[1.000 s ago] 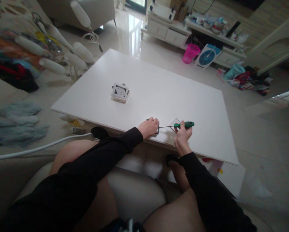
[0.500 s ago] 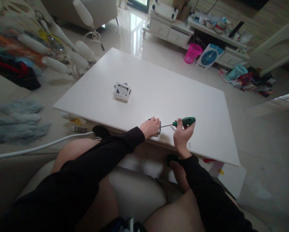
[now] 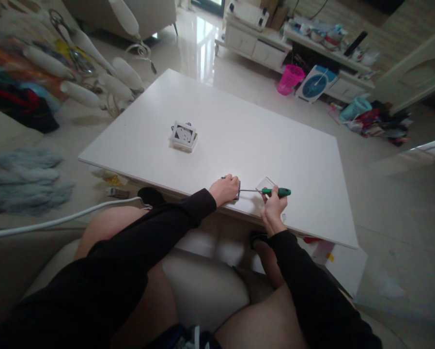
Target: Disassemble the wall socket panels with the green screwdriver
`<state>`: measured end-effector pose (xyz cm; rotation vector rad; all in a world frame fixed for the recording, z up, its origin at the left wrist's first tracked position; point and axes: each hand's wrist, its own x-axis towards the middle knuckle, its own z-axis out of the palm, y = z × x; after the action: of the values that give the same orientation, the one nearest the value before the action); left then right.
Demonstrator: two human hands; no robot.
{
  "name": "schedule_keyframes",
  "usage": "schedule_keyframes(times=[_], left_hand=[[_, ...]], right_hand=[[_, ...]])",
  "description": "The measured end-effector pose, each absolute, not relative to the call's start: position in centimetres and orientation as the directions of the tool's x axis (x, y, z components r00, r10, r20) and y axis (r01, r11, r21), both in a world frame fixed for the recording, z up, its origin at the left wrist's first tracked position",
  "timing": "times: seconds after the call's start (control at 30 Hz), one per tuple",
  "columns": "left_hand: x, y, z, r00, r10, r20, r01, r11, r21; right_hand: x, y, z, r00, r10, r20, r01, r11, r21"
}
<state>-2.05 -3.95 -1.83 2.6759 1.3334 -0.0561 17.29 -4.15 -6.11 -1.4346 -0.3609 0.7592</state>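
Observation:
My left hand is closed over a small wall socket near the table's front edge. Most of that piece is hidden by my fingers; a dark edge shows on its right side. In my right hand is a screwdriver with a green handle, held nearly level. Its thin shaft points left and the tip meets the socket's right edge. Just behind the screwdriver lies a thin square frame or plate. Farther back on the left sits a stack of white socket parts with dark centres.
The white table stretches out before me. A branched lamp stands past its left corner. Beyond are a TV cabinet, a pink basket and a blue fan. A white cable runs at left.
The screwdriver has tipped from slightly raised to nearly level, its handle shifting down and left. My right hand's grip has changed, uncovering the square plate. My left hand stays on the socket.

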Motion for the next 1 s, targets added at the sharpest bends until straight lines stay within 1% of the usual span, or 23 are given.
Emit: schedule_keyframes(times=[0.17,0.23,0.3,0.37,0.43,0.5,0.6,0.67,0.73,0.83,1.0], left_hand=[[-2.1,-3.9,-1.9,0.611,0.785,-0.105,0.791,-0.6,0.119],[-2.1,-4.0,-1.8,0.612,0.783,-0.106,0.79,-0.602,0.116],[-2.2,-4.0,-1.8,0.614,0.783,-0.102,0.789,-0.604,0.115],[-2.2,-4.0,-1.7,0.61,0.786,-0.099,0.791,-0.6,0.119],[-2.2,-4.0,-1.6,0.604,0.79,-0.101,0.796,-0.593,0.123],[-2.1,-4.0,-1.6,0.598,0.794,-0.105,0.801,-0.586,0.126],[-2.1,-4.0,-1.6,0.598,0.795,-0.103,0.8,-0.585,0.131],[-2.1,-4.0,-1.7,0.6,0.794,-0.097,0.799,-0.587,0.135],[-2.0,-4.0,-1.8,0.597,0.797,-0.093,0.801,-0.584,0.134],[-2.0,-4.0,-2.1,0.597,0.797,-0.089,0.801,-0.585,0.13],[-2.1,-4.0,-2.0,0.605,0.791,-0.086,0.794,-0.594,0.128]], right_hand=[[17.2,-4.4,-6.9,0.732,0.534,-0.423,-0.387,-0.184,-0.903],[17.3,-4.4,-6.9,0.738,0.491,-0.464,-0.411,-0.218,-0.885],[17.4,-4.5,-6.6,0.748,0.489,-0.448,-0.394,-0.214,-0.894],[17.4,-4.5,-5.8,0.755,0.569,-0.325,-0.295,-0.148,-0.944],[17.0,-4.9,-4.7,0.714,0.692,-0.104,-0.122,-0.024,-0.992],[16.4,-5.5,-3.5,0.612,0.786,0.086,0.033,0.084,-0.996],[15.4,-6.4,-2.5,0.462,0.856,0.235,0.171,0.174,-0.97],[15.3,-6.4,-2.6,0.445,0.858,0.258,0.189,0.192,-0.963],[15.7,-6.0,-3.2,0.518,0.83,0.207,0.132,0.161,-0.978],[17.0,-5.0,-4.9,0.644,0.764,0.04,-0.026,0.075,-0.997],[17.6,-4.5,-7.1,0.713,0.666,-0.218,-0.249,-0.05,-0.967]])
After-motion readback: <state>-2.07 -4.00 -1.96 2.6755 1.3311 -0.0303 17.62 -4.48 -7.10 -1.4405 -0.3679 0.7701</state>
